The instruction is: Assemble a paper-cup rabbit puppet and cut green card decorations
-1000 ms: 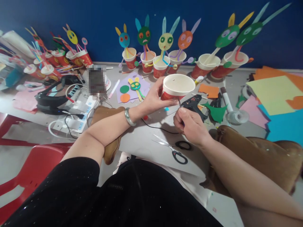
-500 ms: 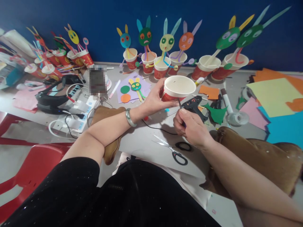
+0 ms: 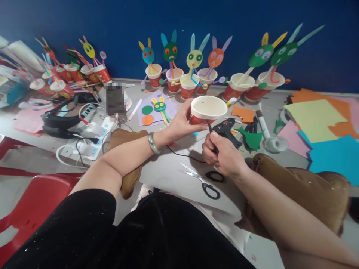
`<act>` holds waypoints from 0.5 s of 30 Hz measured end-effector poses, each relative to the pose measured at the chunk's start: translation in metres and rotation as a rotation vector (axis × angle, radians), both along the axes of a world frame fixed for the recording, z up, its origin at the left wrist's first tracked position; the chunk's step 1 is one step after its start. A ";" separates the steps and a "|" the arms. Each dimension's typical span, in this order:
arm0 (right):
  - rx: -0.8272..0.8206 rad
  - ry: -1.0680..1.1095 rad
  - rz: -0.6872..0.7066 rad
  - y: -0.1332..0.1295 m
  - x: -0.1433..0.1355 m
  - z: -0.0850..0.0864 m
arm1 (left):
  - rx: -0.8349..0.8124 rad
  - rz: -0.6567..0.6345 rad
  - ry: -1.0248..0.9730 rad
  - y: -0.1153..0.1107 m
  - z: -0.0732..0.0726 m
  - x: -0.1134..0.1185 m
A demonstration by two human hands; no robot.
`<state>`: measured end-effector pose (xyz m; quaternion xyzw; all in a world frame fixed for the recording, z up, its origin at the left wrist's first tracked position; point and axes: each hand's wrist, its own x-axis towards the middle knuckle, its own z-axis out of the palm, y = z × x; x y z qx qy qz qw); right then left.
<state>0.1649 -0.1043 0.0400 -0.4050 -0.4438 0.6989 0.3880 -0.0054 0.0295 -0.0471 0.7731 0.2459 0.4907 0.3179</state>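
My left hand (image 3: 182,123) is wrapped around the side of a red and white paper cup (image 3: 209,108), holding it tilted with its open mouth facing up toward me. One small dark hole shows in the cup's inner wall. Closed in a fist, my right hand (image 3: 221,153) grips a narrow, dark pointed tool (image 3: 209,126); its tip is at the cup's lower side, and its exact kind is hard to make out. Just behind that hand a black glue gun (image 3: 224,127) lies on the table. Open scissors with black handles (image 3: 200,179) rest in front of me.
Several paper cups with rabbit-headed figures (image 3: 193,59) stand along the blue wall. A paper rabbit head (image 3: 159,107) lies on purple paper. Left are a power strip (image 3: 101,138) and a black headset (image 3: 60,116); right, a tape roll (image 3: 276,144) and coloured sheets (image 3: 311,121).
The whole view has shifted slightly, so things on the table sit a little lower and further left. Both hands keep their hold, with the tool's tip still at the cup.
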 end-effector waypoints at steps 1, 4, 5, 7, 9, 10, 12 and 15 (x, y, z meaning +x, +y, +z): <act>-0.005 0.004 -0.001 0.000 0.000 0.000 | -0.008 0.007 -0.009 0.000 0.000 0.000; -0.012 0.018 -0.009 0.001 0.001 -0.002 | -0.011 0.019 -0.026 0.001 -0.002 -0.001; -0.012 0.020 -0.009 0.002 0.001 -0.002 | -0.009 0.018 -0.019 0.001 -0.003 -0.001; -0.007 0.016 -0.009 0.002 0.001 -0.003 | -0.009 0.016 0.011 0.002 -0.004 -0.003; -0.001 0.007 -0.010 0.002 0.000 -0.004 | -0.011 0.025 0.024 0.002 -0.004 -0.003; 0.002 0.004 -0.012 0.002 0.000 -0.005 | -0.011 0.032 0.017 0.002 -0.004 -0.004; 0.006 0.000 -0.014 0.002 0.000 -0.007 | -0.011 0.045 -0.004 0.001 -0.003 -0.004; 0.020 -0.013 -0.014 0.002 -0.001 -0.009 | -0.014 0.050 -0.004 0.000 -0.002 -0.004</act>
